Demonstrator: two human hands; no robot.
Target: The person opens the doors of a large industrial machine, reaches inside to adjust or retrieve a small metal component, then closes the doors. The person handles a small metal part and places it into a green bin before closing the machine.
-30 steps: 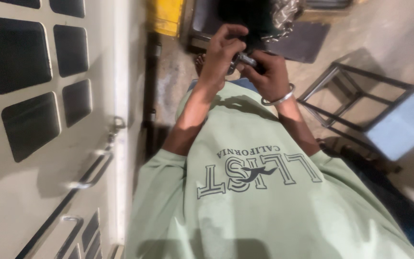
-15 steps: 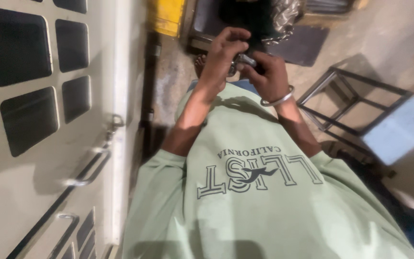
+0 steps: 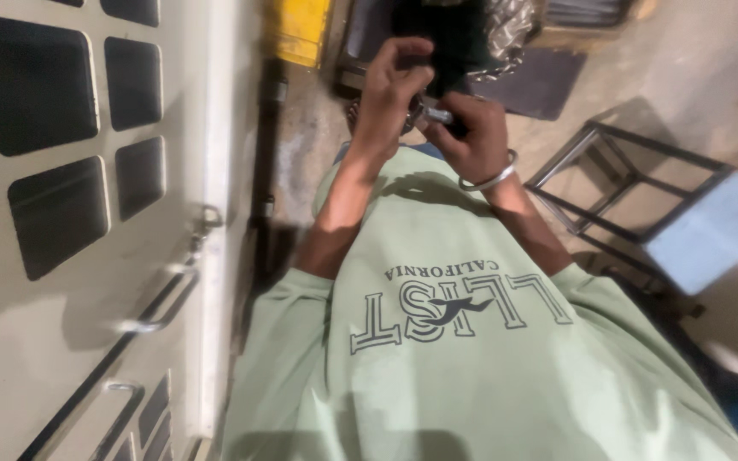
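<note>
Small metal part point(image 3: 434, 113), shiny and partly hidden, sits between your two hands, held up over your green shirt point(image 3: 471, 358). Your right hand point(image 3: 470, 137) wraps shut around one end to steady it, while your left hand point(image 3: 393, 90) pinches the other end from above, fingers curled close. A dark frame stool point(image 3: 642, 201) stands nearby.

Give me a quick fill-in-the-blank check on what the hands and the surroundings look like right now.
1. The left hand and the right hand meet around a small ____ part.
2. The bangle sits on the ____ wrist.
3. The stool beside the right arm has a black frame and a ____ seat.
4. The person's T-shirt is pale ____.

Missing words: metal; right; blue; green
</note>
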